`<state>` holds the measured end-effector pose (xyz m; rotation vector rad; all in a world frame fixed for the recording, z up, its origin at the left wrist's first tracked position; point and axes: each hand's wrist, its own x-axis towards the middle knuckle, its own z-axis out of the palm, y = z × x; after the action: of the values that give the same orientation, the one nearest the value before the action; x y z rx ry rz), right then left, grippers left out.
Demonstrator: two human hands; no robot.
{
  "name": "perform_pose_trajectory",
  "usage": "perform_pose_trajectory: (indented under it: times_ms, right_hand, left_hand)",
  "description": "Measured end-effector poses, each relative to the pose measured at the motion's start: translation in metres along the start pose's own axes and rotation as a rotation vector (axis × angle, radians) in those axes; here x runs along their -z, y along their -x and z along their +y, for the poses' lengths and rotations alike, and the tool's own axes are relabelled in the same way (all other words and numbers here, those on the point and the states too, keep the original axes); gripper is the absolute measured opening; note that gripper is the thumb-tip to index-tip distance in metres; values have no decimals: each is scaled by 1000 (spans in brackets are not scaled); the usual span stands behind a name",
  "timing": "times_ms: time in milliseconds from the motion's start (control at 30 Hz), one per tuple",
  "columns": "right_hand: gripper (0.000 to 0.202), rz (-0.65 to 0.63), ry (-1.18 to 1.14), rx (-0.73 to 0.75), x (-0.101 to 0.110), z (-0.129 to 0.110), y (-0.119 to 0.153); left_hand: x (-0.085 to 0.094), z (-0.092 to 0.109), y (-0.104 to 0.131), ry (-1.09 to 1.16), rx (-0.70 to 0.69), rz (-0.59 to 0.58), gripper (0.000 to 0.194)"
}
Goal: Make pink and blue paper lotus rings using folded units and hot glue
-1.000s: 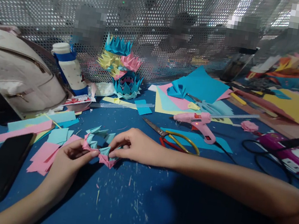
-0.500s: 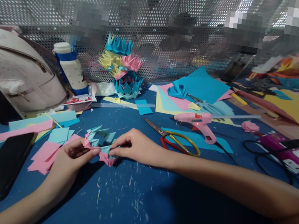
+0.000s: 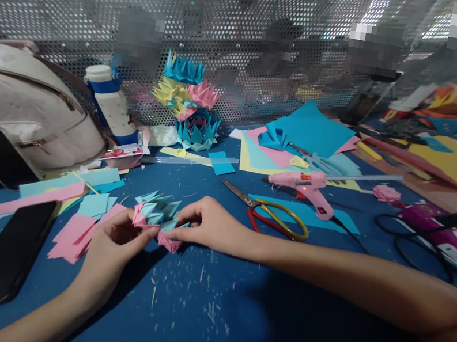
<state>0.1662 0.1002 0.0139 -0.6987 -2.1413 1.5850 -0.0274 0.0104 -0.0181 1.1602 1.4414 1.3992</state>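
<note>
A folded paper flower with pointed light-blue petals and a pink lower row is held just over the blue table. My left hand pinches its left side between thumb and fingers. On the right side, my right hand grips it, fingertips among the petals; part of the flower is hidden behind these fingers. Pink paper pieces and light-blue squares lie left of my left hand. Beyond my right wrist rest scissors with red and yellow handles.
A pink hot glue gun lies behind the scissors, its cord running right to a purple power strip. Finished paper flowers are stacked at the back by a bottle. A dark phone and a backpack are left.
The view has shifted slightly, so everything appears a little farther right. Both hands keep hold of the paper flower; my right fingers have moved slightly on its petals.
</note>
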Motion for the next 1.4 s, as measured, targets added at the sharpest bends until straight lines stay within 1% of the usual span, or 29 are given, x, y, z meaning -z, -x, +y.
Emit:
perform_pose_trajectory:
  times_ms: [33, 100, 200, 233, 267, 333, 400, 433, 467, 600, 800, 933, 1267, 1400]
  right_hand:
    - [27, 9, -16, 3, 0, 1, -1]
    - [28, 28, -98, 9, -1, 1, -1]
    - [30, 77, -334, -34, -3, 2, -2]
    - [31, 73, -437, -70, -4, 3, -2]
    - [32, 55, -547, -110, -6, 4, -2]
    - [35, -3, -758, -175, -9, 7, -2]
    - [35, -50, -914, -207, -13, 10, -2]
    - [34, -67, -966, -216, -15, 11, -2]
    - [33, -85, -1005, -226, -17, 12, -2]
    - [30, -119, -1080, -256, -21, 13, 1]
    - [30, -96, -1121, -310, -22, 12, 1]
    - [28, -103, -1137, -336, -20, 12, 0]
    - [24, -134, -1144, -336, -16, 9, 0]
    - [26, -100, -1149, -361, -15, 7, 0]
  left_hand:
    - [0, 1, 2, -32, -41, -9, 19]
    - [0, 5, 6, -112, -175, -4, 18]
    - [1, 10, 12, -314, -422, -14, 37]
    - [2, 12, 13, -395, -490, -26, 42]
    - [2, 14, 14, -473, -548, -43, 42]
    - [1, 20, 16, -576, -660, -59, 31]
    - [-2, 26, 17, -645, -749, -112, 12]
    - [-3, 30, 17, -663, -792, -121, 9]
    - [-4, 32, 18, -682, -818, -123, 9]
    - [-5, 38, 19, -712, -852, -94, 11]
    - [-2, 37, 19, -674, -843, -98, 12]
    - [-2, 37, 19, -667, -840, -90, 12]
    - [1, 35, 16, -704, -812, -125, 11]
    - [1, 33, 16, -719, -786, -108, 11]
